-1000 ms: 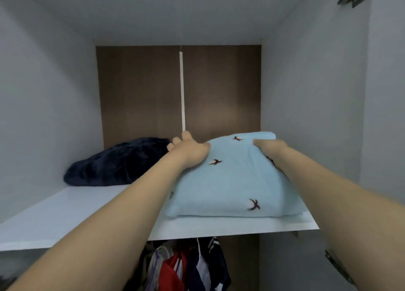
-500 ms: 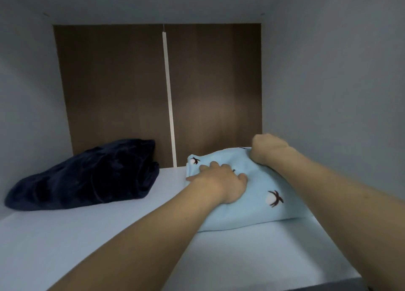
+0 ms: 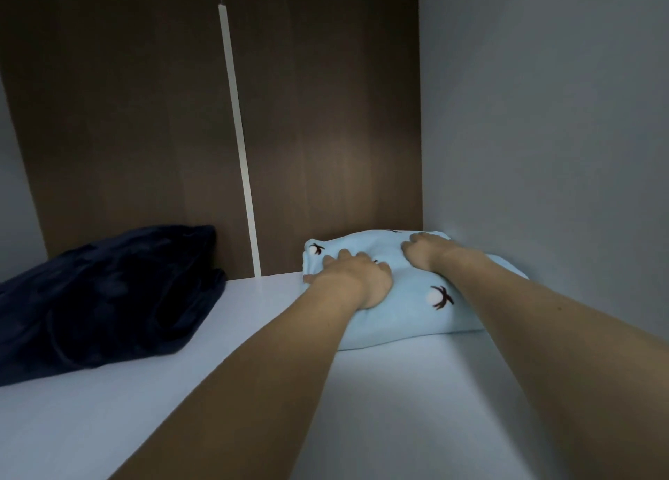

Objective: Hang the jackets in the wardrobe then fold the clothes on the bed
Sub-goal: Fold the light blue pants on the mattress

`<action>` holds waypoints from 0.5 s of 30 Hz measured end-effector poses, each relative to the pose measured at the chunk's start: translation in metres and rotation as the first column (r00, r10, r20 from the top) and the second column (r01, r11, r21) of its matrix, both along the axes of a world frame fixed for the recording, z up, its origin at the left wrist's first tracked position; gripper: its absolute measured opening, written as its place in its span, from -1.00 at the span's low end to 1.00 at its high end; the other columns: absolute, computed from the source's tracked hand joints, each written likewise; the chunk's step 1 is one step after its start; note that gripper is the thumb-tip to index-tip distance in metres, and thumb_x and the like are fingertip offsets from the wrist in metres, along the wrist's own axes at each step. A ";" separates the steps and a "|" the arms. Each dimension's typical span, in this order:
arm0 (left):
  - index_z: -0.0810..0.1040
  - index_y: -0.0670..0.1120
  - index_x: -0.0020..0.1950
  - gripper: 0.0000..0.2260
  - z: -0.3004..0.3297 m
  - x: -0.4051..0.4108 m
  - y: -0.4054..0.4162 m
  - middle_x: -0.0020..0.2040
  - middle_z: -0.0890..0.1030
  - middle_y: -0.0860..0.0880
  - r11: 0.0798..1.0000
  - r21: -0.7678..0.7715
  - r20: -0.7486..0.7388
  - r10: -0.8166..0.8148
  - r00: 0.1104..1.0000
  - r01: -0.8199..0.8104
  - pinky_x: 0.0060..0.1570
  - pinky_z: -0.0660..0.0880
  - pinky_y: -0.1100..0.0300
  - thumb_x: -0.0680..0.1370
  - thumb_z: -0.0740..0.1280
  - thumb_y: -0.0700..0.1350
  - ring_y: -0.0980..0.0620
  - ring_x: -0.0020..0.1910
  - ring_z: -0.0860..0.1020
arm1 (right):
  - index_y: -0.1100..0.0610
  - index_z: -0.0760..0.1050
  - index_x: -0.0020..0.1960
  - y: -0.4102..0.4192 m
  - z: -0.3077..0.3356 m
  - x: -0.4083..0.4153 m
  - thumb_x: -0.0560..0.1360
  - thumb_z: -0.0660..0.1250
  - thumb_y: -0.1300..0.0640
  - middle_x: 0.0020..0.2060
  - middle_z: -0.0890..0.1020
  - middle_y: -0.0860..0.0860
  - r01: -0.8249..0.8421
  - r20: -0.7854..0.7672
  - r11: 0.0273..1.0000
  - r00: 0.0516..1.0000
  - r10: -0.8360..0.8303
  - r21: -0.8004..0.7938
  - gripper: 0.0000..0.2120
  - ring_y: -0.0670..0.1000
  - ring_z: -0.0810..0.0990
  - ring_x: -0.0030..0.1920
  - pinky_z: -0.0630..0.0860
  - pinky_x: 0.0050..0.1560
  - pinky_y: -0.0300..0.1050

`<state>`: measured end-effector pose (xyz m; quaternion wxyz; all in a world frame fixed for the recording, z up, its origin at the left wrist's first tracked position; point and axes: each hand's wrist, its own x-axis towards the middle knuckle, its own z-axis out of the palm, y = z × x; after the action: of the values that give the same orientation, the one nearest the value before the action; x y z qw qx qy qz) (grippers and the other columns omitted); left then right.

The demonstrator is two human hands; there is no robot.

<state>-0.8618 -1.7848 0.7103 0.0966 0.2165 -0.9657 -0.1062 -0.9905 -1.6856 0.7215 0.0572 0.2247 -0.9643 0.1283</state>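
Both hands, left hand [image 3: 356, 280] and right hand [image 3: 427, 249], press spread fingers onto the folded light-blue blanket [image 3: 416, 295], hiding its middle; its far edge is indistinct.

Bundle [image 3: 416, 298] right of blanket [image 3: 108, 298]

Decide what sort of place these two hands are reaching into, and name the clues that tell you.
Most likely the upper shelf inside a wardrobe or closet: a white shelf boxed in by plain side walls and a brown back panel, holding a folded light blue cloth and a dark blue bundle.
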 end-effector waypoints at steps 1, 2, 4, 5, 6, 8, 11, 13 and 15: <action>0.34 -0.09 0.45 -0.53 0.000 -0.005 -0.002 0.47 0.29 -0.16 1.000 -0.004 -0.004 0.005 1.000 -0.005 0.39 0.21 -0.24 0.64 -0.02 0.10 -0.25 0.44 0.23 | 0.18 0.29 0.46 -0.002 -0.001 -0.007 0.62 -0.12 0.02 0.47 0.32 0.14 -0.002 -0.004 1.000 1.000 0.002 0.002 -0.50 0.13 0.29 0.44 0.21 0.44 0.05; 0.34 -0.09 0.45 -0.53 0.000 -0.011 -0.004 0.46 0.30 -0.15 1.000 -0.001 -0.007 0.012 1.000 -0.012 0.39 0.21 -0.24 0.64 -0.01 0.11 -0.25 0.44 0.24 | 0.18 0.28 0.46 -0.004 -0.002 -0.012 0.62 -0.12 0.02 0.47 0.31 0.13 -0.006 -0.007 1.000 1.000 0.006 0.003 -0.50 0.13 0.28 0.44 0.20 0.44 0.05; 0.34 -0.09 0.45 -0.53 -0.001 -0.020 -0.007 0.46 0.30 -0.16 1.000 0.002 -0.010 0.018 1.000 -0.018 0.38 0.22 -0.24 0.63 -0.01 0.11 -0.24 0.44 0.25 | 0.17 0.26 0.47 -0.009 -0.002 -0.022 0.62 -0.12 0.00 0.48 0.28 0.12 -0.007 -0.001 1.000 1.000 0.007 -0.003 -0.50 0.13 0.26 0.45 0.19 0.44 0.04; 0.34 -0.09 0.45 -0.53 -0.001 -0.024 -0.008 0.46 0.30 -0.16 1.000 -0.001 -0.007 0.017 1.000 -0.017 0.38 0.22 -0.23 0.63 -0.01 0.11 -0.24 0.44 0.24 | 0.16 0.25 0.48 -0.011 -0.003 -0.026 0.63 -0.12 0.00 0.49 0.27 0.12 -0.006 -0.001 1.000 1.000 0.006 -0.002 -0.50 0.13 0.24 0.46 0.17 0.43 0.04; 0.33 -0.09 0.46 -0.52 -0.001 -0.029 -0.009 0.47 0.29 -0.16 1.000 0.003 -0.004 0.017 1.000 -0.017 0.39 0.22 -0.23 0.63 -0.01 0.11 -0.24 0.44 0.24 | 0.15 0.23 0.49 -0.014 -0.003 -0.031 0.63 -0.12 0.00 0.50 0.26 0.11 -0.006 -0.003 1.000 1.000 0.006 0.004 -0.50 0.12 0.23 0.47 0.16 0.42 0.04; 0.32 -0.08 0.47 -0.52 -0.001 -0.034 -0.013 0.49 0.26 -0.16 1.000 0.013 0.004 0.022 1.000 -0.022 0.40 0.19 -0.23 0.63 -0.02 0.11 -0.25 0.46 0.21 | 0.15 0.21 0.50 -0.018 -0.005 -0.039 0.63 -0.12 -0.01 0.51 0.24 0.10 -0.004 -0.008 1.000 1.000 0.004 0.015 -0.49 0.12 0.21 0.48 0.14 0.42 0.05; 0.25 -0.07 0.52 -0.49 0.001 -0.042 -0.019 0.52 0.19 -0.16 0.999 0.016 0.058 0.028 0.998 -0.029 0.42 0.13 -0.26 0.63 -0.09 0.12 -0.25 0.49 0.12 | 0.14 0.19 0.52 -0.024 -0.006 -0.049 0.63 -0.12 -0.01 0.51 0.23 0.09 0.005 -0.011 1.000 1.000 -0.004 0.028 -0.49 0.11 0.19 0.49 0.12 0.43 0.06; 0.20 -0.06 0.55 -0.47 0.003 -0.044 -0.022 0.54 0.15 -0.15 0.999 0.031 0.073 0.040 0.997 -0.042 0.44 0.08 -0.26 0.63 -0.11 0.13 -0.25 0.51 0.08 | 0.14 0.19 0.52 -0.027 -0.005 -0.053 0.63 -0.12 -0.01 0.51 0.23 0.10 0.007 -0.013 1.000 1.000 -0.006 0.028 -0.49 0.10 0.20 0.49 0.11 0.44 0.06; 0.18 -0.06 0.55 -0.46 0.004 -0.046 -0.023 0.54 0.14 -0.15 0.999 0.032 0.077 0.039 0.996 -0.042 0.44 0.08 -0.26 0.63 -0.11 0.14 -0.25 0.52 0.08 | 0.14 0.18 0.52 -0.028 -0.005 -0.053 0.64 -0.11 -0.01 0.51 0.23 0.10 0.007 0.000 1.000 1.000 -0.007 0.021 -0.49 0.11 0.20 0.48 0.10 0.44 0.05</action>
<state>-0.9079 -1.8081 0.7140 0.0584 0.2414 -0.9622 -0.1121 -1.0439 -1.7139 0.7169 0.0550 0.2217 -0.9664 0.1178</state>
